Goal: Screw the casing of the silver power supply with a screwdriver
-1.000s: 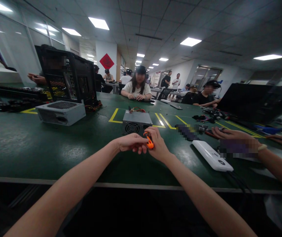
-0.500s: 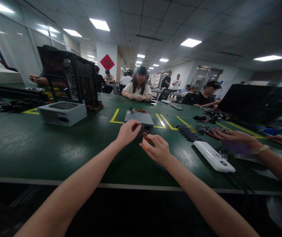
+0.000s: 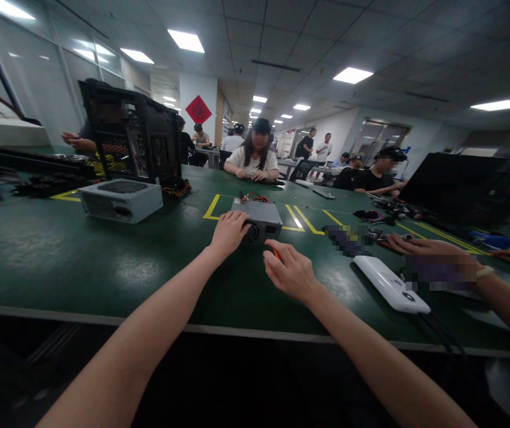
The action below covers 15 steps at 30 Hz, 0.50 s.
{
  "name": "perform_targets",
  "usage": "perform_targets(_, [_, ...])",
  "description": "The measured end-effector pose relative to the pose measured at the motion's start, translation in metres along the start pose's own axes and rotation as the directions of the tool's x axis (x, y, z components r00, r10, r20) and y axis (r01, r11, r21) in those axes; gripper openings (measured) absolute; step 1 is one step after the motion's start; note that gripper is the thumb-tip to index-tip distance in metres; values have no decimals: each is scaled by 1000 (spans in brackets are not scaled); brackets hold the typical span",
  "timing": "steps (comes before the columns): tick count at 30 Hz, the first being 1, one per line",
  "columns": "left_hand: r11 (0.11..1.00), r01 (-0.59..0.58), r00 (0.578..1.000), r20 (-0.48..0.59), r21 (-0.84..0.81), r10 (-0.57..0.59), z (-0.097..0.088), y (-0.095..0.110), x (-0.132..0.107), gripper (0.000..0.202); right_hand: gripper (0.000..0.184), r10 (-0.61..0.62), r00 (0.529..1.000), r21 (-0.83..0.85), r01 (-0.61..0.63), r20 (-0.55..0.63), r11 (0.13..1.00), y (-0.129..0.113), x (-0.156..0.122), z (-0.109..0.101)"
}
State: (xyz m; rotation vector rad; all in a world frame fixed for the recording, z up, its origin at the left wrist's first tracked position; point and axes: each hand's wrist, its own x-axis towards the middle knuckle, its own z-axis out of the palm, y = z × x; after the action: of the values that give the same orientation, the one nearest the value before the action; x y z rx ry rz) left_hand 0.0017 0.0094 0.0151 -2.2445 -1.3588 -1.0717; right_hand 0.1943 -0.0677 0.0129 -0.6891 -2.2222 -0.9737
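A grey metal computer power supply lies on the green table in front of me, its fan grille and socket side facing me. Colourful cables bunch up behind it. My left hand grips its near left corner, fingers bent over the top edge. Just right of and below the box, my right hand is closed around a small orange-and-black tool. The fingers cover most of that tool, and its tip cannot be made out. The tool appears apart from the power supply.
To the left stand a second power supply and an open black computer case. A white device with cables lies right, near another person's hand. Beyond are a dark monitor and loose parts. Someone sits opposite.
My left hand has come down onto the power supply's corner. My right hand has shifted slightly right and down, and its fingers have closed more around the orange-and-black tool.
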Motion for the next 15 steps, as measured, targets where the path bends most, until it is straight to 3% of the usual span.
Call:
perform_targets(4, [999,28,1000,11,18,-28,-2,4,2,20,11,53,994,8,-52,-92,999,6,-4,-1])
perform_targets(8, [998,54,999,1,28,-54,-2,4,3,17,16,87,993,104,-80,-73,991,8,-6,-1])
perform_targets(12, [997,67,998,-16,48,-67,-6,4,1,16,23,-57,996,183,69,-69,981,9,-8,0])
perform_targets(15, [996,73,997,-18,53,-72,-8,4,-1,15,16,-95,993,179,106,-71,978,10,-9,1])
